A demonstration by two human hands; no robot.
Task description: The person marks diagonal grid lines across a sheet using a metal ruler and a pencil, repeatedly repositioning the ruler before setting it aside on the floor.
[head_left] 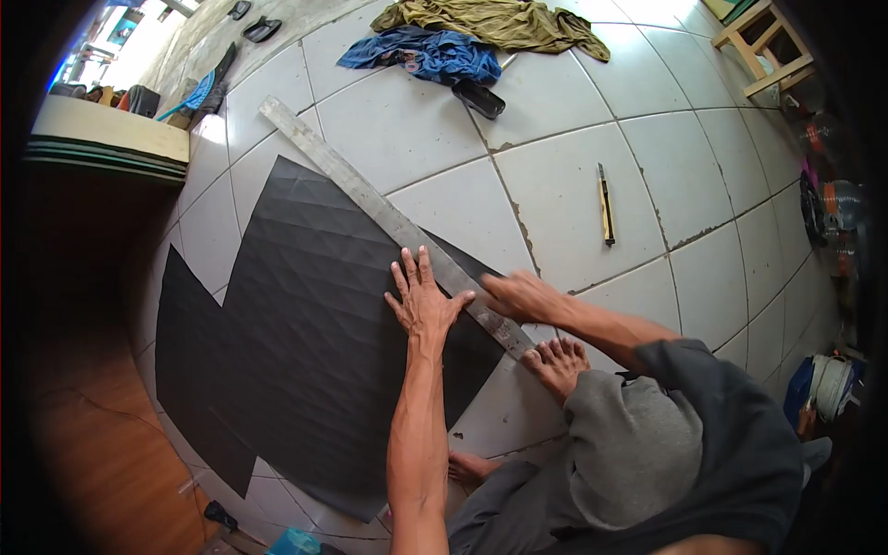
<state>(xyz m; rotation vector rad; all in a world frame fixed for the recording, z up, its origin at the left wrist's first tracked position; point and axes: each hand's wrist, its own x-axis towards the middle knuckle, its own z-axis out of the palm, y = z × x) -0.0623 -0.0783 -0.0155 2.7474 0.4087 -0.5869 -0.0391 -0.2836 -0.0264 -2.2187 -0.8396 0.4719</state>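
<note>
A long metal straightedge (pixel 365 194) lies diagonally across a large black sheet (pixel 314 305) with a faint quilted pattern. My left hand (pixel 427 301) presses down with fingers spread, on the sheet and against the straightedge. At the straightedge's far side my right hand (pixel 520 296) is closed, close to the sheet's edge; whatever it may hold is hidden. The toes of my foot (pixel 555 363) rest at the near end of the straightedge. Apart from both hands, a yellow and black utility knife (pixel 605 205) lies on the tiles.
Crumpled olive cloth (pixel 499 23) and blue cloth (pixel 425 55) lie on the tiled floor (pixel 573 176) beyond, near a black phone-like object (pixel 479 99). A wooden stool (pixel 766 51) stands at the upper right. Bottles (pixel 840 203) line the right side. Sandals (pixel 262 29) sit farther back.
</note>
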